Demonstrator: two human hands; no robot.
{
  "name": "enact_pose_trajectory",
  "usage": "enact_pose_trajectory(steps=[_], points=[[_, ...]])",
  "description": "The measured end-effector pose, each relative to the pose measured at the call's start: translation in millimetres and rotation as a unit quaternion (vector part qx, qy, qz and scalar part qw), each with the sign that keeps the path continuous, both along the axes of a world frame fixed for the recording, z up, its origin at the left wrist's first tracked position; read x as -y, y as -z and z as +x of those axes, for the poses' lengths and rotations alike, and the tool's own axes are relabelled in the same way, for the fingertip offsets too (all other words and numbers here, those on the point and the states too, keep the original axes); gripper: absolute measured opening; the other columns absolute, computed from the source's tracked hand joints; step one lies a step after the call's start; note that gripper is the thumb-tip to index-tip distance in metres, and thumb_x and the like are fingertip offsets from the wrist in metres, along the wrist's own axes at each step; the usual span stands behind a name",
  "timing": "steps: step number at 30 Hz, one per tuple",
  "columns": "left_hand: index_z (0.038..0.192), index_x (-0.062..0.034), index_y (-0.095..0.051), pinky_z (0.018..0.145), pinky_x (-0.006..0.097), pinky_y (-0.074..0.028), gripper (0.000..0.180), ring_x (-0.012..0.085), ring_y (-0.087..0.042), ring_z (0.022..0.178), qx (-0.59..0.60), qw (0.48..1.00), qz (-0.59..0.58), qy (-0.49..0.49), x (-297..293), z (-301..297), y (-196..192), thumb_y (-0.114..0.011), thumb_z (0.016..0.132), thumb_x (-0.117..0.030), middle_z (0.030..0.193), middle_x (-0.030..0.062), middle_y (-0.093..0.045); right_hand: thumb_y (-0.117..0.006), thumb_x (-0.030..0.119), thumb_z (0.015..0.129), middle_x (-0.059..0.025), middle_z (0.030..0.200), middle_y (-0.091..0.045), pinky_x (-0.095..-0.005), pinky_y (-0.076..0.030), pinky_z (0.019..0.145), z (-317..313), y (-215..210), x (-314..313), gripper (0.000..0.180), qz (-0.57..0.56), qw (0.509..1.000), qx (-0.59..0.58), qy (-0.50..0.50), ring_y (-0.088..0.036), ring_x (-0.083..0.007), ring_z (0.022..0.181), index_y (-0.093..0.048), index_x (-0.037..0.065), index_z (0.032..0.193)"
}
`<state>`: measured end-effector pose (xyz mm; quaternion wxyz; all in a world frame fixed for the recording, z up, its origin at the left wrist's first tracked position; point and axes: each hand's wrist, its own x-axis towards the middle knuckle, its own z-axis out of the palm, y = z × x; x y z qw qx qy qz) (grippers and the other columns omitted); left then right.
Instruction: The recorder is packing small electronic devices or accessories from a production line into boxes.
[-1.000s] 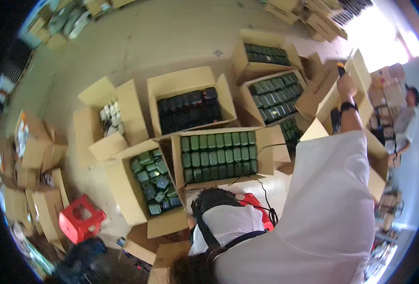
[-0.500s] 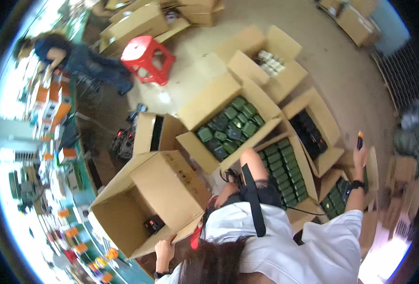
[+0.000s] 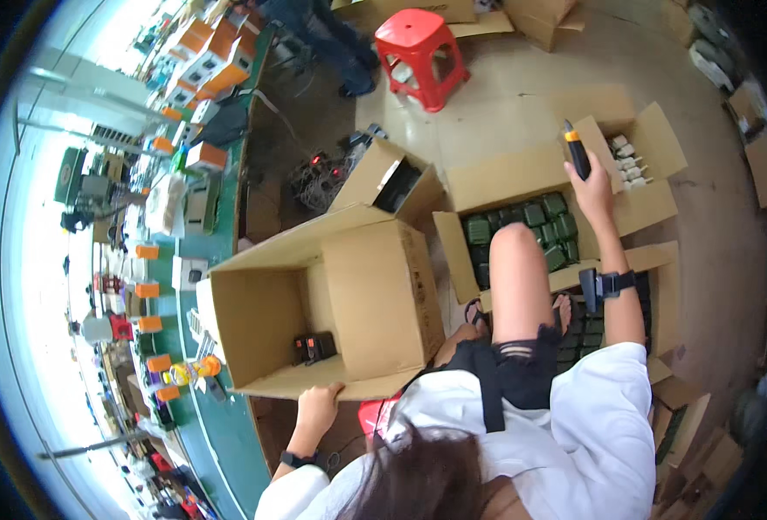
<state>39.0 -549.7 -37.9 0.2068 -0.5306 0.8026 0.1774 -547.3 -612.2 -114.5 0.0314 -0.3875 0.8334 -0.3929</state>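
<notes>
My left hand [image 3: 316, 411] grips the near edge of a large open cardboard box [image 3: 370, 303]. Inside that box, at the bottom, sits a black device [image 3: 315, 347] with small orange marks. Raised on the right, my right hand [image 3: 593, 189] is closed around a slim black tool [image 3: 578, 159] with an orange collar and a narrow dark tip pointing up. Its exact kind is not clear. Beneath and beyond this hand stands an open carton of dark green cases [image 3: 531, 212], partly hidden by my knee.
A carton with white items [image 3: 628, 163] stands at the right. Beyond are a red plastic stool [image 3: 411, 35] and a person's legs [image 3: 323, 39]. Another small carton [image 3: 392, 178] sits behind the large box. Along the left runs a green workbench [image 3: 219, 433] with orange-and-white boxes.
The view has swung, shifting the scene. My right hand has come from the far right to in front of me, still holding the tool. My left hand keeps hold of the box edge.
</notes>
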Motion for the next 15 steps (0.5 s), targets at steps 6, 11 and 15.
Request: enact_pose_trajectory(steps=[6,11,15], points=[[0.087,-0.0176,-0.071,0.079,0.037,-0.048,0.017,0.0225,-0.065,0.083,-0.007,0.998,-0.062,0.017,-10,15,9,-0.057,0.079,-0.015,0.082,0.0038,-0.069,-0.068,0.029,0.085,-0.0149,0.093,-0.065,-0.0354,-0.048,0.076,-27,34,-31,0.041,0.033,0.999,-0.02,-0.036,-0.063,-0.0248,0.086,-0.058,0.0,0.112],[0.082,-0.0172,-0.071,0.094,0.04,-0.04,0.015,0.0186,-0.062,0.092,-0.036,0.992,-0.124,0.004,-24,27,21,-0.057,0.078,-0.015,0.081,0.0,-0.068,-0.067,0.019,0.086,-0.007,0.091,-0.064,-0.0321,-0.048,0.081,-101,78,-68,0.035,0.063,0.994,0.086,-0.02,-0.06,-0.0158,0.086,-0.059,0.001,0.115],[0.081,-0.0161,-0.073,0.102,0.046,-0.034,0.017,0.0206,-0.06,0.094,-0.062,0.99,-0.106,-0.062,-29,29,32,-0.059,0.076,-0.008,0.086,0.0008,-0.069,-0.068,0.02,0.086,-0.0037,0.087,-0.064,-0.0289,-0.048,0.073,-104,40,-45,0.032,0.118,0.993,0.022,-0.004,-0.06,-0.0127,0.079,-0.061,0.001,0.111]])
